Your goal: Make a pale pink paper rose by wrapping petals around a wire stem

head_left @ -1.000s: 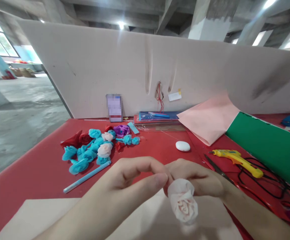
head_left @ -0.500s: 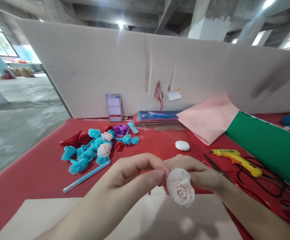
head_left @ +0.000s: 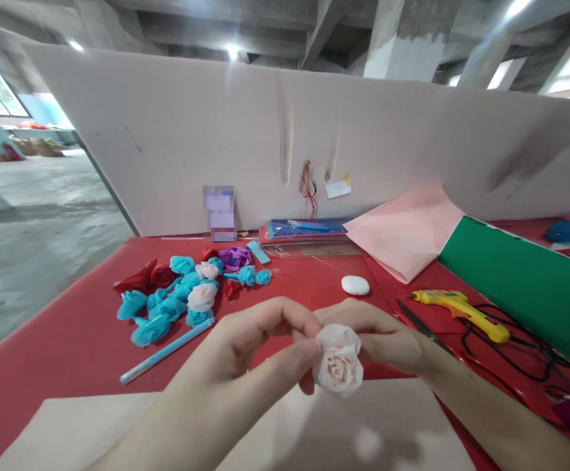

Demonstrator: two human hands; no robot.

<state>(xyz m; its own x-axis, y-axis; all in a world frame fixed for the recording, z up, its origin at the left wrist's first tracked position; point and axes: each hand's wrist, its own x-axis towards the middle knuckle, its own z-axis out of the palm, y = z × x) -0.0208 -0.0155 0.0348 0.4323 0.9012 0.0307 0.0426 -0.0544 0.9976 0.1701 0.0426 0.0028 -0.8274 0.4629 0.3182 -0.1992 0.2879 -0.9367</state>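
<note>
A pale pink paper rose [head_left: 339, 367] faces me above the sheet of light paper [head_left: 363, 432] at the table's front. My left hand [head_left: 260, 353] pinches the left edge of its outer petal between thumb and fingers. From behind and to the right, my right hand [head_left: 387, 337] grips the rose near its base; its fingertips are hidden by the bloom. Left of my hands lies a pile of crepe paper flowers in blue [head_left: 171, 307], pink [head_left: 201, 296], red [head_left: 163, 276] and purple [head_left: 235, 257]. A light blue pen [head_left: 167, 350] rests in front of the pile.
On the right, a yellow glue gun [head_left: 456, 311] with black cable lies beside scissors [head_left: 425, 327]. Behind my hands sits a small white case [head_left: 355, 285]. Pink paper [head_left: 407, 235] leans over a green board [head_left: 520, 281]. A pale partition [head_left: 191, 131] closes the table's back.
The rose has moved slightly left and turned more toward me. My left thumb has shifted onto its petal edge. A pale piece seen below my fingers is now hidden.
</note>
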